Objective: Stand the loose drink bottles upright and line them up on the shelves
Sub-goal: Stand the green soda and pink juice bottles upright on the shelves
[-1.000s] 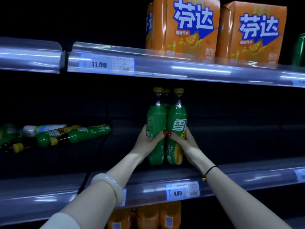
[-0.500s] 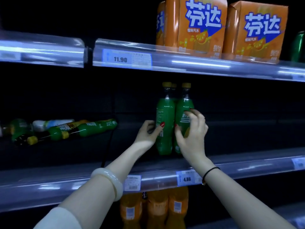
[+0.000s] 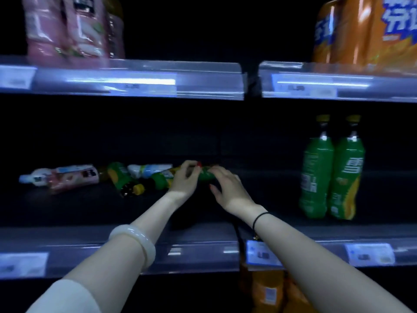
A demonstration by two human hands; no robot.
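Fingers (image 3: 189, 164) of my left hand (image 3: 184, 180) and right hand (image 3: 229, 188) grip the fallen bottle (image 3: 205, 175) under them, to stand it up.

Middle shelf (image 3: 67, 213): upright green bottles (image 3: 318, 172), two, touching, at right. Left of centre, all on their sides and bunched: pink bottle (image 3: 65, 178), yellow-capped green bottle (image 3: 123, 179), white bottle (image 3: 150, 170), rightmost green bottle (image 3: 204, 175).
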